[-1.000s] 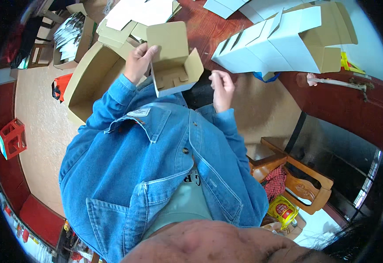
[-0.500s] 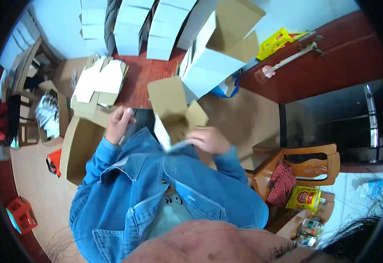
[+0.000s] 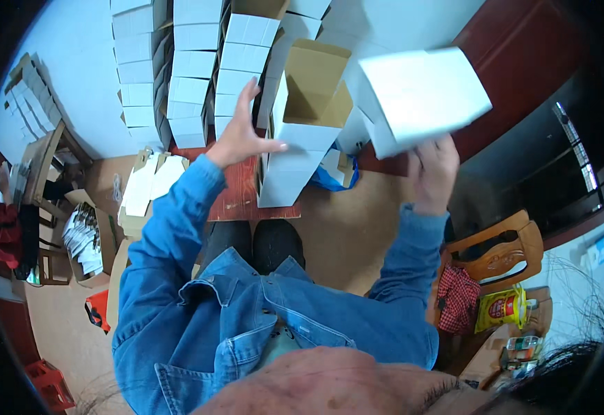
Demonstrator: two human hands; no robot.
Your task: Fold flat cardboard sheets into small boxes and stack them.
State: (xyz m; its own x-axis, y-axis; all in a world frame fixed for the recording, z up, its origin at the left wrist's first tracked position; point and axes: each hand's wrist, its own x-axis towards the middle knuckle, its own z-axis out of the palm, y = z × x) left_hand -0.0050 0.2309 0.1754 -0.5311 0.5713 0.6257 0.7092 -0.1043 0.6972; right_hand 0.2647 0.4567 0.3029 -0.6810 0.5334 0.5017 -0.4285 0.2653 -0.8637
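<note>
Nearest me, my denim sleeves run up from my lap toward the work, and my knees sit tucked against the edge of the red wooden counter (image 3: 236, 200). My right hand (image 3: 432, 173) is raised off to the side, its fingers closed on the lower edge of a folded white box (image 3: 423, 97) that I hold in the air, tilted, clear of everything else. My left hand (image 3: 243, 135) reaches ahead with fingers spread flat, thumb out, touching the side of the open box (image 3: 309, 104) that tops the nearest row, its brown inside and raised flap facing me. Beyond that, rows of finished white boxes (image 3: 198, 69) fill the counter up to the pale wall. I judge I am at the stacking step: one box made up and carried over. Setting it down calls for steadying the row with my left hand and lowering the box squarely beside the open one.
</note>
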